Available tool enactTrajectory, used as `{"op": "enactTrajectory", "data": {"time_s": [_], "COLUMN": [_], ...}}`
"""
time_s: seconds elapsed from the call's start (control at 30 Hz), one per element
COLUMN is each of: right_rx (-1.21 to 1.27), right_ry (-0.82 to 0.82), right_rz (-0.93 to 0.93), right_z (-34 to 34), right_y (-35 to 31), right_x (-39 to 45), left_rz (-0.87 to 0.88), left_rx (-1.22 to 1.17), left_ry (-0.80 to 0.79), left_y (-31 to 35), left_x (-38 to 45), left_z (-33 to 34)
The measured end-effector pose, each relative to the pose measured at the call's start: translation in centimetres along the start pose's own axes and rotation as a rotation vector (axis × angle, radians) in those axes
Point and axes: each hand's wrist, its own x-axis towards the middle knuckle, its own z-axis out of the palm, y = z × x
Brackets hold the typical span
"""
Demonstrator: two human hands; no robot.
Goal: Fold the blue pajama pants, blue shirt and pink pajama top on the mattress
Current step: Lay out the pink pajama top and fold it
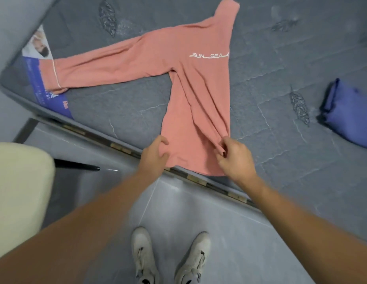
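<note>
The pink pajama top (190, 83) lies on the grey mattress (281, 64), folded lengthwise so its right side forms a straight edge. One sleeve stretches out to the left, and white lettering shows on the chest. My left hand (156, 154) grips the hem at its left corner. My right hand (233, 158) pinches the hem at its right corner, where the cloth bunches into creases. A folded blue garment (346, 115) sits at the mattress's right edge of view.
The mattress's near edge (199, 181) runs diagonally across the view, the hem hanging slightly over it. A label sheet (41, 64) covers the mattress's left corner. A cream cushion (16, 189) is at the left. My shoes (170, 257) stand on the tiled floor.
</note>
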Motion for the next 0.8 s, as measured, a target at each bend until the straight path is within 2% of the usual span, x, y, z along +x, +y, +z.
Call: {"op": "enactTrajectory", "data": {"time_s": [0.17, 0.3, 0.4, 0.53, 0.63, 0.7, 0.8], "right_rx": [0.106, 0.193, 0.22, 0.151, -0.125, -0.27, -0.255], "right_ry": [-0.022, -0.02, -0.02, 0.014, 0.034, 0.077, 0.152], "right_rz": [-0.118, -0.178, -0.185, -0.178, -0.113, 0.008, 0.206], "right_z": [2.9, 5.9, 7.1, 7.3, 6.7, 6.2, 5.8], "right_y": [-4.3, -6.1, -6.9, -6.2, -4.6, -3.7, -2.7], "right_x": [-2.5, -2.6, -2.3, -2.2, -2.4, -2.4, -2.6], "left_rz": [-0.119, -0.267, -0.305, -0.279, -0.257, -0.222, -0.147], "left_rx": [-0.138, -0.38, -0.389, -0.364, -0.317, -0.34, -0.355], "left_ry": [-0.034, -0.243, -0.29, -0.249, -0.223, -0.186, -0.12], "left_y": [0.4, 2.0, 2.1, 1.6, 1.7, 1.9, 1.3], "left_x": [-2.5, -2.4, -1.7, -0.7, -0.4, -0.6, -0.9], "left_z": [0.2, 0.6, 1.1, 1.1, 0.8, 0.5, -0.1]}}
